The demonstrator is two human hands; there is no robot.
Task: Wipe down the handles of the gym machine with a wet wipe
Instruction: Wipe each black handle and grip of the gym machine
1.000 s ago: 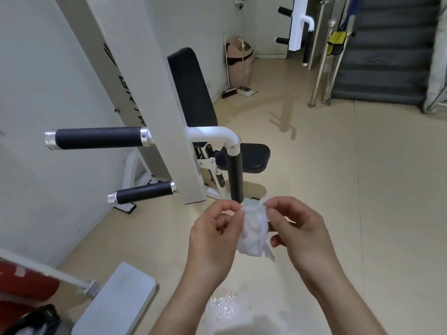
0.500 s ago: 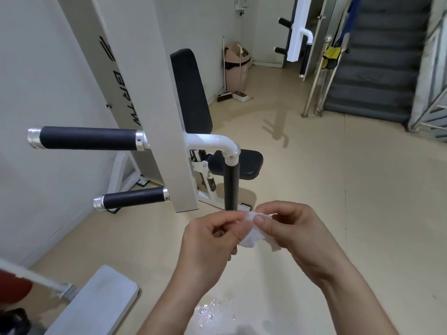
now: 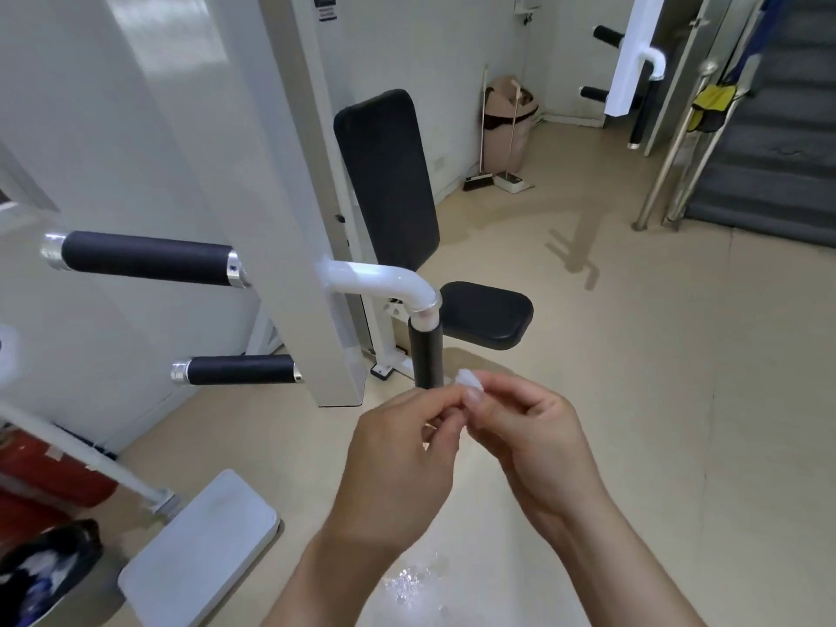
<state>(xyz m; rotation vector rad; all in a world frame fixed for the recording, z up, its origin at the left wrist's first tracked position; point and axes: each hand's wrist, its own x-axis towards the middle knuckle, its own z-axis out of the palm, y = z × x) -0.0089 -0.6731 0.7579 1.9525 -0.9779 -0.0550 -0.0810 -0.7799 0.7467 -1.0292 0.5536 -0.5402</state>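
Observation:
A small white wet wipe (image 3: 468, 382) is bunched up between the fingertips of both hands. My left hand (image 3: 402, 454) and my right hand (image 3: 529, 441) both pinch it, and most of it is hidden behind the fingers. Just above the hands hangs the vertical black handle (image 3: 426, 355) on a white bent tube (image 3: 380, 282). On the left of the white machine arm (image 3: 289, 210) stick out an upper black handle (image 3: 144, 257) and a lower black handle (image 3: 237, 370), both horizontal with chrome end caps.
The machine's black backrest (image 3: 389, 178) and seat (image 3: 486, 314) stand behind the handles. A grey footplate (image 3: 203, 549) lies at lower left beside red objects (image 3: 40, 472). A bin with brooms (image 3: 511, 124) stands in the far corner, stairs (image 3: 769, 142) with steel rails at right. The floor below my hands is wet (image 3: 407, 581).
The wipe has been gathered from a hanging strip into a small wad between my fingertips. My hands have come closer together and nearer the vertical handle.

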